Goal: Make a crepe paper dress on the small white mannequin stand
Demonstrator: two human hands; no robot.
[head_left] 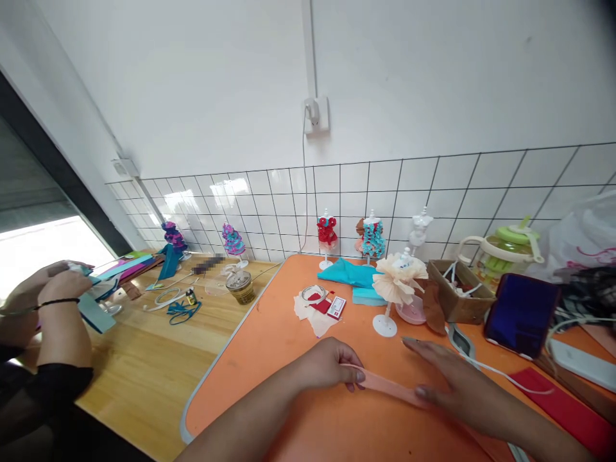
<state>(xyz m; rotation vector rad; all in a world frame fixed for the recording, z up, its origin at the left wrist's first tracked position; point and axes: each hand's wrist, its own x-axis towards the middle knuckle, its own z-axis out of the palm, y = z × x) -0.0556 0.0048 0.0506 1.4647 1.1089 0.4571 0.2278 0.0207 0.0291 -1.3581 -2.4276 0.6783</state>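
Observation:
A narrow peach strip (391, 387) stretches between my two hands just above the orange table (260, 359). Its left end is pinched between the thumb and fingers of my left hand (332, 366). My right hand (445, 378) has its fingers spread, and its thumb rests on the strip farther right. Beyond my hands stands a small white dress form (385, 325) wearing a cream ruffled skirt (397, 282). To its left lie a cream cloth piece (320, 326), a red cloth scrap (317, 301) and a small red-and-white box (336, 307).
Dress forms in red (327, 232) and turquoise (373, 239) stand by the tiled wall. A cardboard box (464, 308), phone (522, 314) and green-lidded jug (510, 253) are at right. Another person's hands (62, 289) work at the wooden table (183, 359) on the left.

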